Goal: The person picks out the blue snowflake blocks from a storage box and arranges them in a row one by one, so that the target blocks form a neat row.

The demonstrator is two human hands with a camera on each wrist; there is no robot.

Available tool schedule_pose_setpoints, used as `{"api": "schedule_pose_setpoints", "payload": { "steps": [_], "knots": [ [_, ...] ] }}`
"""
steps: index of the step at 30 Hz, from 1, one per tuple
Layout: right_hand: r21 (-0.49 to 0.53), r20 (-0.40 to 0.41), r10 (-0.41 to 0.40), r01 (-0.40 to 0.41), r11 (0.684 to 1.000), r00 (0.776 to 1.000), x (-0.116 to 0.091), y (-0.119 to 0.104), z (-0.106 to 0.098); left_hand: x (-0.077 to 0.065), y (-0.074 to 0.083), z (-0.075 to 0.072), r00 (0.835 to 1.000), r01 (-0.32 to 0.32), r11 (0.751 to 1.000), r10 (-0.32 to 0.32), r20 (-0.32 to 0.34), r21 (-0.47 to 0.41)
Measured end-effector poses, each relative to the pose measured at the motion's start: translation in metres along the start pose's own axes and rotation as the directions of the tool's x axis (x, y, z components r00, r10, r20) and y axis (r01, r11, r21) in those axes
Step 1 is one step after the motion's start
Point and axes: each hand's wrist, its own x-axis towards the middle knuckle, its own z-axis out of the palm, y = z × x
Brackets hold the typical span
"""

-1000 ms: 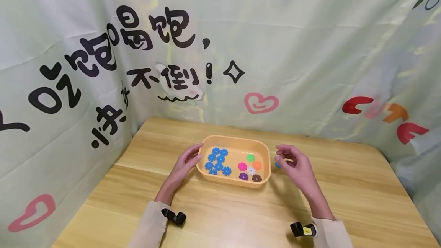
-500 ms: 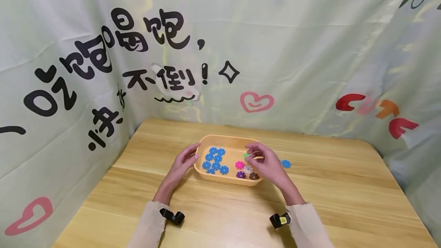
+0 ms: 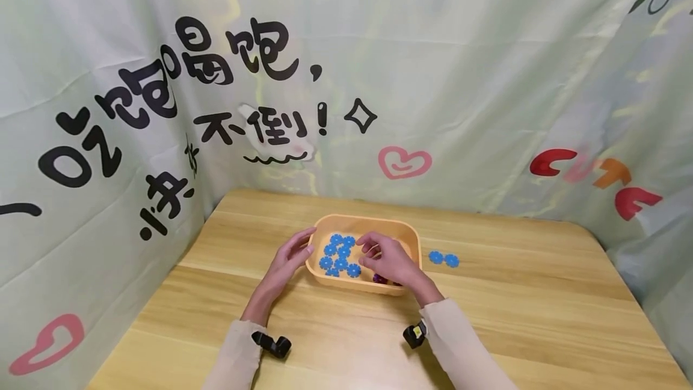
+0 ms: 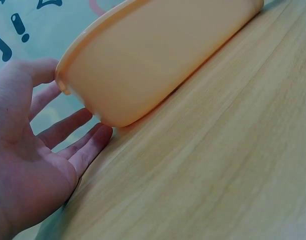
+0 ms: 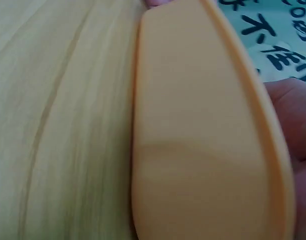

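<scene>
An orange plastic tray point(image 3: 364, 283) holds several blue notched flower discs point(image 3: 341, 253) in its left part. My left hand point(image 3: 286, 257) is at the tray's left end; in the left wrist view, its relaxed fingers point(image 4: 68, 127) touch the rim and lower wall. My right hand point(image 3: 391, 259) reaches into the tray over its right part. Its fingers bend loosely towards the blue discs, with no disc showing between them. Beneath it, a purple disc point(image 3: 379, 279) shows partly; other discs there are hidden. In the right wrist view the tray wall hides most of this hand point(image 5: 295, 125).
Two blue flower discs point(image 3: 443, 259) lie side by side on the wooden table point(image 3: 514, 294), right of the tray. A printed cloth point(image 3: 460, 95) hangs behind and to the left of the table.
My right hand has moved left from beside the tray to over its inside, leaving two blue discs visible on the table. My left hand has stayed at the tray's end.
</scene>
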Motion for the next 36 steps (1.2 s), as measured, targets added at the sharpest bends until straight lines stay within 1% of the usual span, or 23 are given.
{"api": "schedule_pose_setpoints", "payload": {
  "steps": [7,13,21,27,33,36],
  "knots": [
    [-0.089,0.102,-0.032,0.041,0.995,0.994,0.009,0.004,0.006,0.004,0.001,0.004,1.000,-0.020,1.000,0.020,0.008,-0.002],
    [-0.127,0.149,0.005,0.014,0.992,0.989,0.014,0.008,0.009,0.006,0.002,0.005,1.000,-0.021,1.000,0.021,0.006,-0.002],
    [-0.189,0.155,0.029,0.001,0.982,0.987,0.015,0.008,0.009,0.006,0.001,0.006,1.000,-0.022,1.000,0.022,0.010,0.006],
    [-0.167,0.159,0.031,-0.004,0.986,0.987,0.016,0.008,0.011,0.005,0.002,0.006,1.000,-0.022,1.000,0.022,0.007,-0.003],
    [-0.142,0.160,-0.038,0.061,0.988,0.986,0.016,0.010,0.017,0.000,0.000,0.002,1.000,-0.011,1.000,0.011,0.005,-0.012],
    [-0.138,0.141,-0.058,0.077,0.987,0.988,0.016,0.010,0.017,-0.001,0.000,0.000,1.000,-0.004,1.000,0.004,-0.001,-0.016]
  ]
}}
